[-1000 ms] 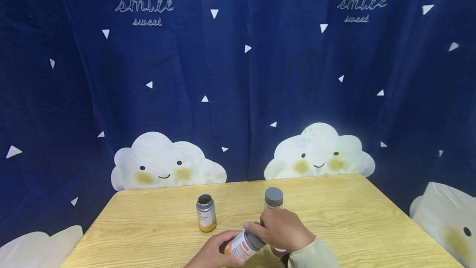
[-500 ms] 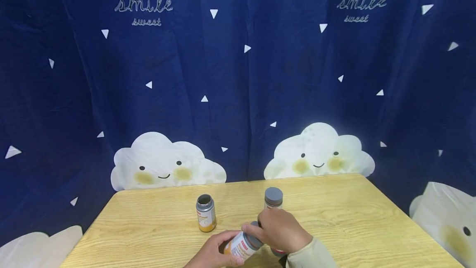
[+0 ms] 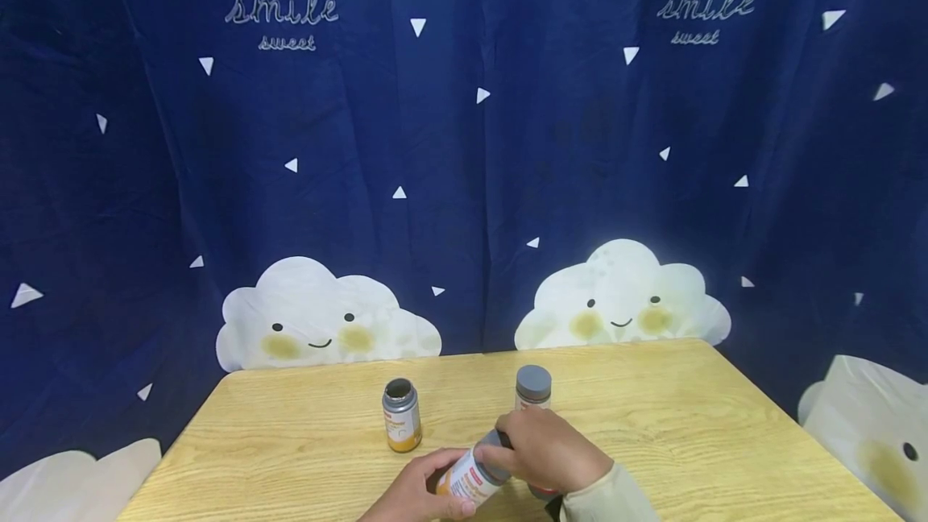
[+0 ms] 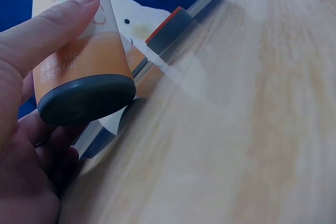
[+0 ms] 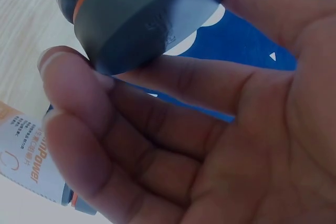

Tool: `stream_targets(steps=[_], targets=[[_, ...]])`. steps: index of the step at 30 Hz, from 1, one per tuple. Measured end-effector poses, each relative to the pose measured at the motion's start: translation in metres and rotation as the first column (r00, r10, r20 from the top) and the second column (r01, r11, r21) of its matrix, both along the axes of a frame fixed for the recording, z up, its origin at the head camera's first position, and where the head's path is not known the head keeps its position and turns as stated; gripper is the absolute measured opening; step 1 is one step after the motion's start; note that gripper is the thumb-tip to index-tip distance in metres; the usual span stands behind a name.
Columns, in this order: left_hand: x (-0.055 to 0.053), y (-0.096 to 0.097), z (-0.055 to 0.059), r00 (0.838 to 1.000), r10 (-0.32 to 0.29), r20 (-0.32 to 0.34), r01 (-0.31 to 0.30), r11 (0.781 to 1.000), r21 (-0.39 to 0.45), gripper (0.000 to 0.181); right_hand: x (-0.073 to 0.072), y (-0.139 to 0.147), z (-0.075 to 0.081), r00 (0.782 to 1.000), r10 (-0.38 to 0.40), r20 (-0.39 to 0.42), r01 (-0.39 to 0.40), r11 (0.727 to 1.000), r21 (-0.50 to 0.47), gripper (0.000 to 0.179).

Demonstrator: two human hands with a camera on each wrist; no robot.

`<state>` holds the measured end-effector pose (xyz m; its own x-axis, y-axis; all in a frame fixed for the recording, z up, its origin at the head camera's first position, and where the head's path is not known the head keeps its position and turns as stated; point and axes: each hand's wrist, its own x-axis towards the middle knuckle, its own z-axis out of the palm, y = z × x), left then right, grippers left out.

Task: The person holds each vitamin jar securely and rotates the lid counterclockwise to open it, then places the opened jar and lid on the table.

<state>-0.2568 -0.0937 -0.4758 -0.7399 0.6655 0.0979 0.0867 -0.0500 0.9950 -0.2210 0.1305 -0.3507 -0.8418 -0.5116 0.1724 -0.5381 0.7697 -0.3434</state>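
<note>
In the head view my left hand (image 3: 420,491) grips a supplement bottle (image 3: 467,480) with a white and orange label, held tilted low over the table. Its grey cap (image 5: 152,24) is on the neck, an orange ring showing below it in the right wrist view. My right hand (image 3: 547,449) pinches that cap between thumb and forefinger, other fingers curled beside it. The left wrist view shows my left thumb (image 4: 58,24) across the label and the bottle's dark base (image 4: 86,100) above the wood.
An uncapped bottle (image 3: 402,417) stands on the wooden table (image 3: 290,441) at left. A capped bottle (image 3: 533,385) stands behind my right hand. A grey and red piece (image 3: 544,493), partly hidden, lies under my right wrist. A dark blue curtain (image 3: 464,143) hangs behind.
My right hand has turned slightly about the cap, its thumb lower and more of the cap's side showing. The left hand and its bottle stay almost still.
</note>
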Motion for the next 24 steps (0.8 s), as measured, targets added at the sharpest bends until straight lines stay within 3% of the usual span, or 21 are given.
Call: stream_targets(steps=[24], targets=[[-0.0034,-0.0001,-0.0037,0.999,0.012,-0.039,-0.013,1.0,-0.02,0.051,-0.0041,0.0007,0.0015,0.992,0.123,-0.008,-0.123,0.992,-0.009,0.023]])
